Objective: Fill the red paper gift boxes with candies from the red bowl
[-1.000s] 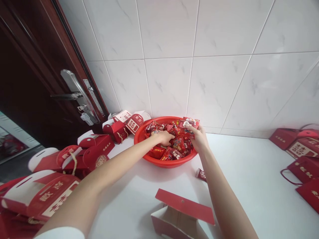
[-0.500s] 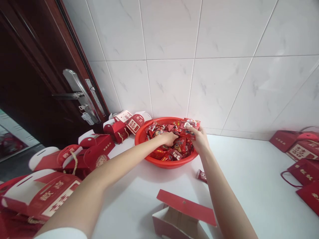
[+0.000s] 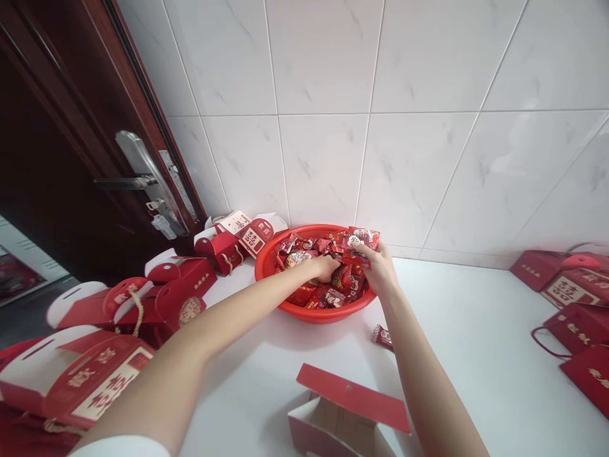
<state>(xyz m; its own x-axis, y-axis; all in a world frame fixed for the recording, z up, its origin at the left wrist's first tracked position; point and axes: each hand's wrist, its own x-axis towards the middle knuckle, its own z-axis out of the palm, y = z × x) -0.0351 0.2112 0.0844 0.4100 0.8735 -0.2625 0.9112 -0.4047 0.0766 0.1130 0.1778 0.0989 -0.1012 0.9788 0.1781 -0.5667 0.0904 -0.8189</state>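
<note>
A red plastic basket (image 3: pixel 328 315) full of red-wrapped candies (image 3: pixel 328 296) stands against the tiled wall. My left hand (image 3: pixel 326 268) reaches into the middle of the pile, fingers curled down among the wrappers; what they grip, if anything, is hidden. At the basket's right rim my right hand (image 3: pixel 379 266) is closed on a red candy packet (image 3: pixel 362 237) with white print, held up at the far side. Nearer to me, an open red box (image 3: pixel 352 398) with its lid flap raised shows a bare cardboard inside.
One small wrapped candy (image 3: pixel 382 336) lies on the white table (image 3: pixel 457 355) beside my right forearm. Several red gift boxes (image 3: pixel 185 279) line the left side, below a dark door (image 3: pixel 61 127). More red boxes (image 3: pixel 578 289) sit at the right edge.
Both hands stay at the basket, almost unmoved. The whole view has shifted slightly, so everything appears a little further left.
</note>
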